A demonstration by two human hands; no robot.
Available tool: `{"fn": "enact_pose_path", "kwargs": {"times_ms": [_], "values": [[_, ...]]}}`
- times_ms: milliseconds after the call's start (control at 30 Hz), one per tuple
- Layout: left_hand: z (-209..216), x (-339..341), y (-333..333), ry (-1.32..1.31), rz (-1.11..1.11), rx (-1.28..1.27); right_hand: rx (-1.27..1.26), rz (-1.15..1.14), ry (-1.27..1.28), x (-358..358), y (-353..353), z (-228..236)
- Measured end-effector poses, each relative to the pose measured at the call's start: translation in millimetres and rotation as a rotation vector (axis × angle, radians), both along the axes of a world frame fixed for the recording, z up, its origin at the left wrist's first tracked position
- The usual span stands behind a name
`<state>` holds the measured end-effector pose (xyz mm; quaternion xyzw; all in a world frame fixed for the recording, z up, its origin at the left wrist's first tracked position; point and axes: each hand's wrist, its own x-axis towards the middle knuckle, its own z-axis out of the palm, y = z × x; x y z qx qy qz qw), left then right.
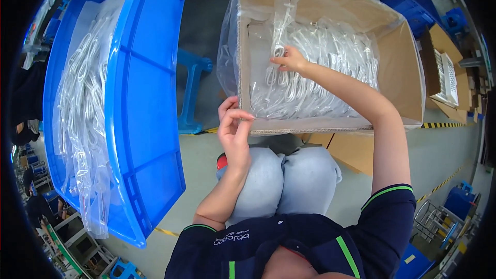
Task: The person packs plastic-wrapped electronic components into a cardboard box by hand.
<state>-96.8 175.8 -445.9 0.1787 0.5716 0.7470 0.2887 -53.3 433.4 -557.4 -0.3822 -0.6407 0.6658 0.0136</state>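
A cardboard carton lined with clear plastic stands before my knees, holding rows of coiled white cables in clear bags. Inside it, toward the left, my right hand pinches a bagged white cable. The long clear bag of this cable stretches up past the carton's far wall. At the near left corner is my left hand, its thumb and forefinger pressed together at the carton's edge. What lies between those fingertips is too small to make out.
To my left a large blue bin holds more bagged white cables. A blue stool stands between bin and carton. Brown cardboard lies under the carton's near side. At the far right is an open box with a white tray.
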Motion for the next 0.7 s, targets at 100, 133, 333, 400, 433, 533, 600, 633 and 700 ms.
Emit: {"fn": "enact_pose_path", "kwargs": {"times_ms": [100,133,333,400,433,533,600,633,700], "values": [[1,-1,1,-0.005,-0.017,0.003,0.324,0.000,0.008,4,-2,11],[2,-2,0,0.004,-0.017,0.007,0.635,0.050,0.019,2,-4,21],[1,-3,2,-0.018,-0.016,0.006,1.049,-0.071,0.389,4,13,95],[1,-2,4,-0.002,-0.016,0.017,1.352,-0.090,0.392,7,35,99],[0,-3,1,-0.008,-0.005,0.013,1.345,-0.091,0.394,3,26,109],[0,-3,-3,-0.016,0.001,0.008,0.732,-0.143,0.286,-5,17,111],[2,-1,0,-0.025,-0.017,0.022,1.650,0.331,0.552,8,42,72],[0,-2,-1,-0.002,-0.042,0.011,1.652,0.330,0.555,8,38,65],[-1,-3,-1,0.026,-0.065,0.001,1.845,0.673,0.609,11,25,55]]}}
